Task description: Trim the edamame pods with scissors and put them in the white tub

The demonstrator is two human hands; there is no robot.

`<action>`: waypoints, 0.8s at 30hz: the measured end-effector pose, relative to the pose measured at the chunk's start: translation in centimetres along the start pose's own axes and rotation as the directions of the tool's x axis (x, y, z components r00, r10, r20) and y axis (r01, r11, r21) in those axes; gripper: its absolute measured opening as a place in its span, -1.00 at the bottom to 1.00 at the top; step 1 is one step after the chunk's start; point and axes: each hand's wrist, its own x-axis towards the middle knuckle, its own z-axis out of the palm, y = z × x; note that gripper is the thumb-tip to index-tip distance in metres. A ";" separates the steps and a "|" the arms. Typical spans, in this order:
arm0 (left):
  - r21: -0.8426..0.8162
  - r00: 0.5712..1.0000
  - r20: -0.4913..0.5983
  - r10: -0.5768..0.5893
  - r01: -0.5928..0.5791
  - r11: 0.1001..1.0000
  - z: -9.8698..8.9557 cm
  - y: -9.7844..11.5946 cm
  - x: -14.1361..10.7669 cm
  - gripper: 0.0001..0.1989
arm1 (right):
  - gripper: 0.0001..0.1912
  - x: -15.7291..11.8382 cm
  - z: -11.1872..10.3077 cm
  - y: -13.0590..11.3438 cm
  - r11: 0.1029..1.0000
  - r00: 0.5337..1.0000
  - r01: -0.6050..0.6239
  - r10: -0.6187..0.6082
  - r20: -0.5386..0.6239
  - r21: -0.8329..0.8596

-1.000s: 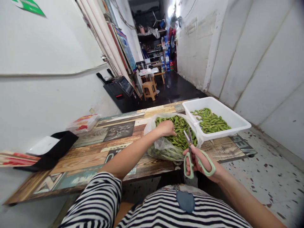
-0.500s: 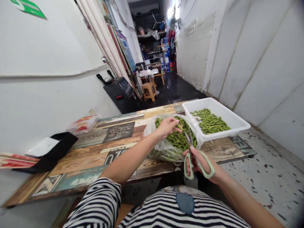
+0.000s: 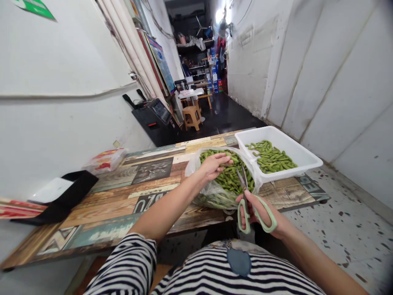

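A clear plastic bag stands open on the table, full of green soybean pods. Over the bag's left side, my left hand is closed with fingertips pinched at a green soybean pod, which is hard to tell from the pods behind it. My right hand grips a pair of scissors with pale green handles at the near edge of the bag. Its blades are spread apart and point up over the pods, just right of my left fingertips.
A white plastic tray with several loose pods sits right of the bag. The patterned wooden table also bears a red-and-white packet and a black holder at left. Walls stand on both sides.
The scissor blades have spread apart. My left fingers have shifted slightly up and away from the blades, and the pod at them shows less clearly. The view has shifted slightly.
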 end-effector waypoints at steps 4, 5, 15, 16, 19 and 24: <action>0.171 0.998 0.036 0.060 -0.065 0.983 -0.2 0.4 -0.4 -0.91 | -0.53 -0.1 -0.1 -0.3 0.999 0.999 -0.020 0.018 -0.049 -0.036; 0.248 0.997 0.045 0.057 -0.066 0.967 -0.3 0.3 -0.5 -0.89 | -0.52 -0.2 -0.1 -0.4 0.998 0.998 -0.022 0.018 -0.064 -0.063; 0.663 0.986 0.133 -0.103 -0.012 0.748 0.1 0.4 -2.4 -0.75 | -0.49 -0.3 0.2 -2.0 0.957 0.997 -0.035 0.015 -0.073 -0.286; 0.674 0.981 0.151 -0.120 -0.013 0.739 0.2 0.6 -2.6 -0.74 | -0.49 -0.2 0.1 -1.9 0.956 0.997 -0.038 0.015 -0.081 -0.291; 0.703 0.972 0.167 -0.167 0.001 0.711 0.3 0.9 -2.9 -0.74 | -0.49 0.2 -0.1 -1.4 0.946 0.993 -0.059 0.023 -0.115 -0.319; 0.653 0.977 0.077 -0.198 0.101 0.751 0.1 0.7 -2.3 -0.83 | -0.52 0.3 -0.2 -1.1 0.963 0.989 -0.093 0.061 -0.132 -0.254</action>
